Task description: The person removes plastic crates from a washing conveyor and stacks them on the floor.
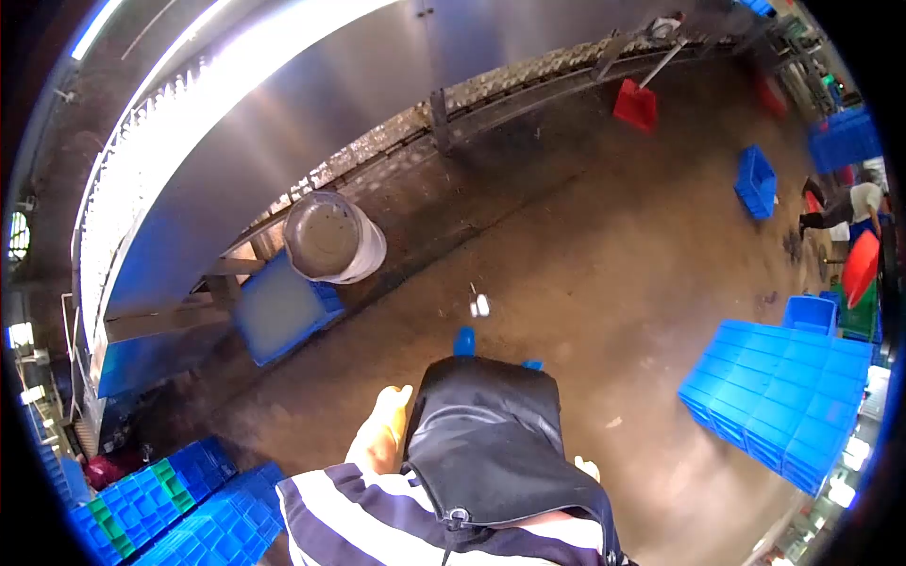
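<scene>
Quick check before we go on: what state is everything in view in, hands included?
Left hand: bare, beside the apron, nothing visible in it
Right hand: mostly hidden, hold unclear
Black apron: worn, hanging in front
White bucket: upright, contents unclear
Red shovel: blade low, handle raised
Blue crates at right: packed together in a block
Metal equipment: cannot tell if running

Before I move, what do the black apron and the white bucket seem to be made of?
Black apron: probably rubber or coated fabric, smooth with dull sheen; its soft folds catch light. White bucket: likely plastic, pale and matte; its wall shows no metallic shine.
</scene>
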`<state>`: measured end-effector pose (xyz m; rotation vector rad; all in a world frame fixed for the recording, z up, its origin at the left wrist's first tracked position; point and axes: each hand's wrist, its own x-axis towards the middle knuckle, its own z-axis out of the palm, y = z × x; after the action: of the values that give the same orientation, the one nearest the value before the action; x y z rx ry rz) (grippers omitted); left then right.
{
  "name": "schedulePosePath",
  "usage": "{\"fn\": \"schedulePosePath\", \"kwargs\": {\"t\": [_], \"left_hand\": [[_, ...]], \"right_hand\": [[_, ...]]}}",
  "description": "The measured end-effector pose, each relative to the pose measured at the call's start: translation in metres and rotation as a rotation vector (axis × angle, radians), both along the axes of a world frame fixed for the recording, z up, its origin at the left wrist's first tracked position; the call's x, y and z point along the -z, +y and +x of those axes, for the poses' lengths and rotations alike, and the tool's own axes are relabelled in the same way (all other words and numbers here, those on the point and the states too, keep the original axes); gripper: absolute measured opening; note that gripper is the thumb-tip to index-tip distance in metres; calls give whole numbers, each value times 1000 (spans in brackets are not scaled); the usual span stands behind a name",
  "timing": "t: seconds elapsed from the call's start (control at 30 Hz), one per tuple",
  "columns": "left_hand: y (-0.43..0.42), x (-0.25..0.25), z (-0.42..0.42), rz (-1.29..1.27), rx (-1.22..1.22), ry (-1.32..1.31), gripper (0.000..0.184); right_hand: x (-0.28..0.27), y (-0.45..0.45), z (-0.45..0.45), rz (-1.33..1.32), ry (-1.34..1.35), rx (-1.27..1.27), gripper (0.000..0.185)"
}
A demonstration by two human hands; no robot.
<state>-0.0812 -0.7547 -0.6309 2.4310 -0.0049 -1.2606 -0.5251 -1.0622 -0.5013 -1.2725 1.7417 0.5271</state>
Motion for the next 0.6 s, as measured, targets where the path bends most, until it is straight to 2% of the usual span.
{"fn": "schedulePosePath", "kwargs": {"t": [0.03,0.07,0.1,0.23,0.37,0.43,0.47,0.5,0.57,0.6], "left_hand": [[-8,-2,2,7,-6,2,65],[-20,-4,4,12,-26,-9,65],[-35,-4,5,13,-52,-24,65],[-113,-4,8,-15,-158,-121,64],[-219,5,1,-78,-171,-239,63],[-273,11,-20,-94,-139,-262,63],[-301,18,-24,-190,30,-310,62],[-347,5,-24,-171,11,-229,62],[-448,-29,-21,-123,-21,-69,62],[-490,-44,-25,-127,0,-99,65]], "right_hand": [[32,-4,-33,18,-13,-94,53],[54,-16,-54,75,19,-312,56],[63,-31,-63,96,28,-385,56],[81,-113,-64,39,53,-299,55],[127,-227,-72,-127,48,-283,54],[143,-296,-71,-224,13,-215,53],[111,-333,-46,-218,-86,-51,49],[64,-371,-7,-216,-183,114,45],[157,-444,-45,-228,-87,138,36],[116,-475,-34,-241,-139,169,33]]}}
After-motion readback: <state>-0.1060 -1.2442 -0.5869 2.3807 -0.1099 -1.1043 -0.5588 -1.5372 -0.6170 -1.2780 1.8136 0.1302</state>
